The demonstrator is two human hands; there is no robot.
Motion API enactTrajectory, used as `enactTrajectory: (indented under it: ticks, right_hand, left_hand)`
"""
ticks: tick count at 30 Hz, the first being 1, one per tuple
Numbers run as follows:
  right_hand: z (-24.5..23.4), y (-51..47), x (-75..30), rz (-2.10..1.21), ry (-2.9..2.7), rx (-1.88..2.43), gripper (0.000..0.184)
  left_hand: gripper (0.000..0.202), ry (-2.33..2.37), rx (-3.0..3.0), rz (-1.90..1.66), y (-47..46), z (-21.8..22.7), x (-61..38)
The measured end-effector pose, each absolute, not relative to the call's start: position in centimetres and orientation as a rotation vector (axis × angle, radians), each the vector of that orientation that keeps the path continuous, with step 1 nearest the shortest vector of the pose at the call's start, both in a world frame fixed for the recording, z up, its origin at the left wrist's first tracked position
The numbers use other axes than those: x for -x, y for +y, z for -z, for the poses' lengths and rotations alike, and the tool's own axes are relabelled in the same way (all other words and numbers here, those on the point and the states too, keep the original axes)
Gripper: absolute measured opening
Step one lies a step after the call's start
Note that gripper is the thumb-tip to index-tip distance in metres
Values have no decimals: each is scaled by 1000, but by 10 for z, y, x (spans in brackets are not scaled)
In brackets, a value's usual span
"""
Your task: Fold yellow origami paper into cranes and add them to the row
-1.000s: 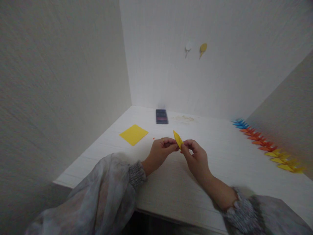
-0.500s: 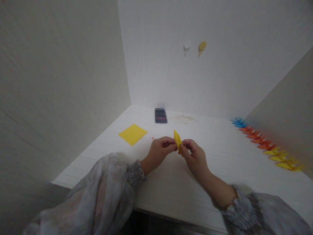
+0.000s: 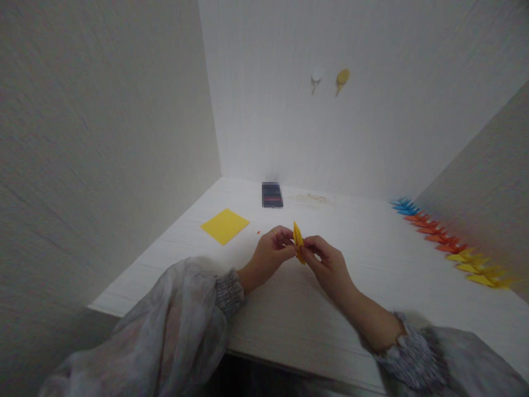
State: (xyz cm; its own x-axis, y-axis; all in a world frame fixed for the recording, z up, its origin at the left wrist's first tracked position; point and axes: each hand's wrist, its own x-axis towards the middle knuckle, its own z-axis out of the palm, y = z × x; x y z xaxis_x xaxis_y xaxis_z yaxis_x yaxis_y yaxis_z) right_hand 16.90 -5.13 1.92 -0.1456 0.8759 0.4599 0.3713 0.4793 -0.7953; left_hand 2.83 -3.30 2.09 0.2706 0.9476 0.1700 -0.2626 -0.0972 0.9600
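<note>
A small folded piece of yellow origami paper (image 3: 298, 240) stands upright between my two hands, above the white table. My left hand (image 3: 273, 252) pinches it from the left side; a ring shows on one finger. From the right, the thumb and fingers of my right hand (image 3: 326, 262) grip its edge. The layers of the paper look slightly parted, seen almost edge-on. To the left lies a flat square sheet of yellow paper (image 3: 225, 226), with a tiny orange scrap (image 3: 258, 232) between it and my left hand.
A row of folded paper cranes, blue (image 3: 405, 207), red-orange (image 3: 438, 234) and yellow (image 3: 479, 268), runs along the right side of the table (image 3: 372, 237). A dark blurred-out object (image 3: 271, 195) lies near the back wall. Two hooks, one yellow (image 3: 343, 77), are on that wall.
The folded yellow paper has turned more edge-on, its layers now showing. My fingers have shifted slightly on it, and my right hand has moved a little left.
</note>
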Motion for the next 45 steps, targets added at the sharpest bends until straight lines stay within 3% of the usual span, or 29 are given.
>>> enactTrajectory:
  ticks: [12,22,32,45]
  right_hand:
    - [-24,-52,-173,-309,-1978,980,9]
    - [-20,-43,-180,-526,-1836,1005,4]
    - [-23,-47,-181,-661,-1831,1018,17]
    - [-22,-50,-178,-557,-1788,1121,13]
  left_hand:
    - [24,776,-1269,-1218,-33,-20,-30]
    - [24,747,-1233,-1192,-34,-22,-29]
    - [23,813,-1246,-1202,-31,-21,-28]
    - [17,802,-1385,-1165,-32,-22,-26]
